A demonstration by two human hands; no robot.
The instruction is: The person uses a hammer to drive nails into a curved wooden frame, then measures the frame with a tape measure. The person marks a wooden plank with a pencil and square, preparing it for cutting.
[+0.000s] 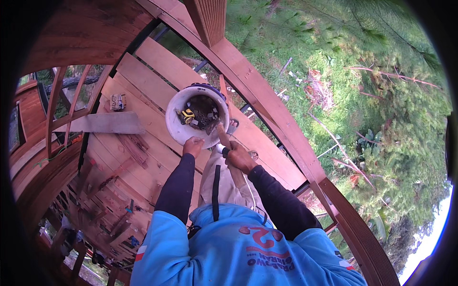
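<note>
A round whitish bucket (174,125) stands on the planks before me. Inside it lie a yellow-and-black tape measure (187,116) and a dark litter of small metal pieces. At the near rim, my left hand (193,147) has its fingers closed on the bucket's edge. My right hand (241,157) is closed round a light-brown wooden handle (223,135), whose upper end reaches over the bucket's near right rim. A white-and-black piece (221,148) sits against that hand; its kind is unclear. Below the hand hangs a thin pale cord (249,190).
Deck planks (157,86) run under the bucket, with gaps between some. A brown rail (267,102) curves along the right; beyond it lies green growth far below. On the left are a wide grey board (105,122), a small package (117,102) and several timber offcuts (132,148).
</note>
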